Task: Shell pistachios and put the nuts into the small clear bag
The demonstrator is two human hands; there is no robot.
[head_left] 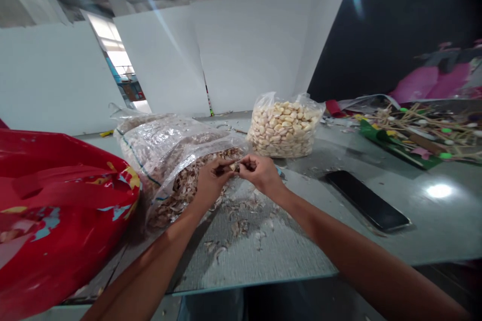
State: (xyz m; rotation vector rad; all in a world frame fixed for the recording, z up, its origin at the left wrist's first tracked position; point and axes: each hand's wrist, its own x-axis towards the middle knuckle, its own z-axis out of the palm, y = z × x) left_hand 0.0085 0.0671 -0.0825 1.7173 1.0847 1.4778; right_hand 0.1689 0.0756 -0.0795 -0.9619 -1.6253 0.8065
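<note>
Between the fingertips of both hands is a small pale piece, possibly a nut or seed. My left hand pinches it from the left, in front of the open mouth of a clear plastic bag full of brown husks. My right hand is closed at the piece's right side, its fingertips close to the left ones. Behind my right hand stands a clear bag of pale yellow kernels, upright. Loose husk bits lie on the grey table below the hands.
A big red plastic bag fills the left side. On the right lies a black phone on the table. Farther right are sticks and a green sheet. White panels stand behind.
</note>
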